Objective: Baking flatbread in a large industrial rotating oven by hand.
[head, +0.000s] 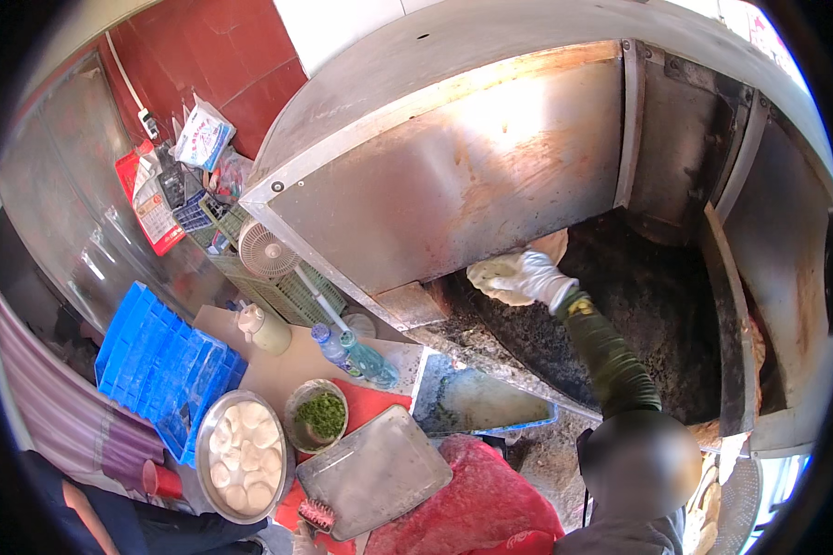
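A white-gloved hand, which I take as my right hand (pixel 540 279), reaches into the oven on a green-sleeved arm. Its fingers close over a pale round flatbread (pixel 489 272), beneath the lower edge of the steel hood (pixel 416 201). Behind the glove shows part of a tan flatbread (pixel 555 244). Black crust covers the oven floor (pixel 638 312). Beyond the elbow, a blurred round patch hides the arm. My left hand is out of view.
At left stand a steel bowl of dough rounds (pixel 246 454), a bowl of chopped greens (pixel 319 418) and blue crates (pixel 170 368). A metal tray (pixel 375 472) lies beside a red cloth (pixel 465 499). A dark-clothed person (pixel 111 520) is at lower left. A bare hand (pixel 302 541) is near a pink brush-like tool (pixel 316 515).
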`<state>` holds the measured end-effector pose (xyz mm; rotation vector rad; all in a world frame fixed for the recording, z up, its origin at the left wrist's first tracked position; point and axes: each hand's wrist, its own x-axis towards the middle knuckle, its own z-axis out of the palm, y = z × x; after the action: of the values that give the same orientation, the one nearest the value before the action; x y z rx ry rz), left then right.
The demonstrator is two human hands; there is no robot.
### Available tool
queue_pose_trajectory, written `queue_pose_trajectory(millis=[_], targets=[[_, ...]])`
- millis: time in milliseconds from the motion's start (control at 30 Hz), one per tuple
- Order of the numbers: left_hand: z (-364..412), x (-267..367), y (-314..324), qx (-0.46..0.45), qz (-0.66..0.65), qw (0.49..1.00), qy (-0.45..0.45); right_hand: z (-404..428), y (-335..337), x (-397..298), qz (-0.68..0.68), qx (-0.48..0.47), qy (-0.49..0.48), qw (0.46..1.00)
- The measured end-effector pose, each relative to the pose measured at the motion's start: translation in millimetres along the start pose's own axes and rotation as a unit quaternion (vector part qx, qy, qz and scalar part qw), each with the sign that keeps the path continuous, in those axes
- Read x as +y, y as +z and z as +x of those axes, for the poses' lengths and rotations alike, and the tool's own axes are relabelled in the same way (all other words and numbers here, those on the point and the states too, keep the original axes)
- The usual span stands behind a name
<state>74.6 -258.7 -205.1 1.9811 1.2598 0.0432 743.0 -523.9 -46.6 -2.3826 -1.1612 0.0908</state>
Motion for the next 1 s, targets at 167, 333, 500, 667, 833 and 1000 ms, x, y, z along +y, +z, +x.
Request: queue_pose_trajectory(millis=[167, 333, 500, 667, 833, 1000], targets=[[-7, -7, -6, 0.022, 0.387, 0.921, 0.032, -2, 2, 116, -0.053, 0.252, 0.138, 0.956], [-38, 51, -6, 0.045, 0.352, 0.934, -0.037, 6, 33, 82, -0.34, 0.178, 0.182, 0.906], [-20, 124, 31, 0.08, 0.15, 0.95, 0.262, -75, 46, -34, -0.267, 0.154, 0.018, 0.951], [53, 331, 94, -0.027, 0.196, 0.864, 0.463, -106, 10, 0, -0.17, 0.325, 0.035, 0.93], [114, 511, 220, 0.018, 0.164, 0.819, 0.55, -152, 3, -33, -0.052, 0.416, 0.015, 0.908], [78, 565, 226, -0.19, 0.076, 0.916, 0.346, -215, 19, -59, 0.127, 0.35, 0.054, 0.926]])
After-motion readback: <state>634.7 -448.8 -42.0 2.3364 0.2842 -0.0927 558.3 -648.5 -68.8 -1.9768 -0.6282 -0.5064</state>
